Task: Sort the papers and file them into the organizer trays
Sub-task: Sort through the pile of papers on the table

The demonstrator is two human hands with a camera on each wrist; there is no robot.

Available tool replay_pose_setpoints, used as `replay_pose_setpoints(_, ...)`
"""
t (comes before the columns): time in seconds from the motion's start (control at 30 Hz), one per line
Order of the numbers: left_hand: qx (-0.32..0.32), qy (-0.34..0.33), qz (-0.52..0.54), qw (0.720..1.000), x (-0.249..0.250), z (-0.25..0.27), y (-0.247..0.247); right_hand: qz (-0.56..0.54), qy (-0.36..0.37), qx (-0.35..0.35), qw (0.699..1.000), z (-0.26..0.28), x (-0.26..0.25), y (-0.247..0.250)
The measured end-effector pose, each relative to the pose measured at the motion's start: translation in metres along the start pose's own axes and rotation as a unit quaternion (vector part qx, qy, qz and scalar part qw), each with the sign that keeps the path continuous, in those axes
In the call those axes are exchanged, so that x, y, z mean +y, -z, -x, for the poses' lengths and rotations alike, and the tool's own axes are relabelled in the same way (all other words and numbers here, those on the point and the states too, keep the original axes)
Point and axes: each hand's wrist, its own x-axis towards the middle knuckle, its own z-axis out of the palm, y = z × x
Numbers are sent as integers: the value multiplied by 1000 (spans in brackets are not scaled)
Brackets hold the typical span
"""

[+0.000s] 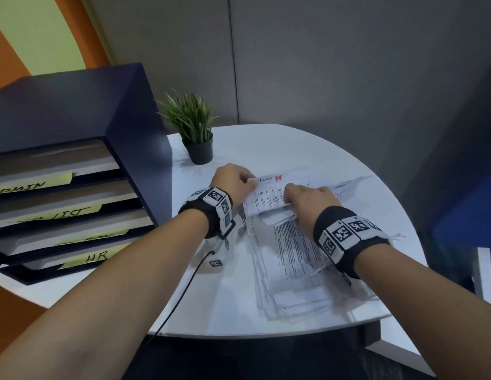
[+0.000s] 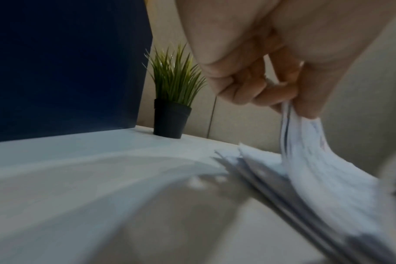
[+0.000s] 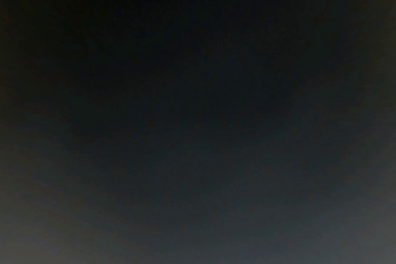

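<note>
A loose stack of printed papers [image 1: 293, 270] lies on the white table [image 1: 225, 297] in front of me. Its top sheets [image 1: 269, 193] are lifted and bent back at the far end; the uppermost has a red mark and handwriting. My left hand [image 1: 250, 180] pinches the far left corner of those sheets; the left wrist view shows thumb and fingers of that hand [image 2: 287, 107] clamping several sheets [image 2: 317, 151]. My right hand [image 1: 289, 205] rests on the stack with its fingers curled round the bent sheets. The dark blue organizer [image 1: 74, 111] stands at the left. The right wrist view is dark.
The organizer's trays carry yellow labels, among them ADMIN [image 1: 33, 185], LIST [image 1: 71, 212] and HR [image 1: 96, 256]. A small potted plant [image 1: 196, 133] stands behind my left hand. A black cable [image 1: 181, 294] trails over the table's near edge. Grey partition walls close off the back.
</note>
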Motion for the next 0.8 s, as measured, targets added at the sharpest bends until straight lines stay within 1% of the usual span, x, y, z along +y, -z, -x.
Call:
replay_pose_setpoints(0.03,-9,-13,10,1000,1,3,2,-18,-6,13,1000,0,-1,-1)
replay_pose_setpoints(0.1,-63,-39,31,997,5,13,10,-42,-22,31,998,0,-2,0)
replay_pose_setpoints(0.17,-133,-52,62,988,6,24,16,-2,-17,28,999,0,1,1)
replay_pose_setpoints(0.23,-180,-51,95,978,4,35,18,37,18,34,999,1,3,0)
replay_pose_setpoints(0.3,-204,-42,102,973,1,41,17,39,60,57,996,6,3,-1)
replay_pose_setpoints(0.43,-212,-18,114,970,-9,46,21,78,97,97,987,17,6,-5)
replay_pose_setpoints(0.5,-206,-4,132,969,-15,46,26,65,91,80,991,22,4,0)
replay_pose_setpoints(0.57,-209,7,136,968,-17,47,29,70,68,57,994,24,3,4)
replay_pose_setpoints(0.6,-211,9,139,968,-17,47,29,58,72,72,993,26,2,6)
replay_pose_setpoints(0.7,-198,23,167,966,-16,46,29,47,107,151,982,27,8,1)
replay_pose_setpoints(0.8,-168,51,208,962,-15,43,29,25,127,173,976,24,13,-1)
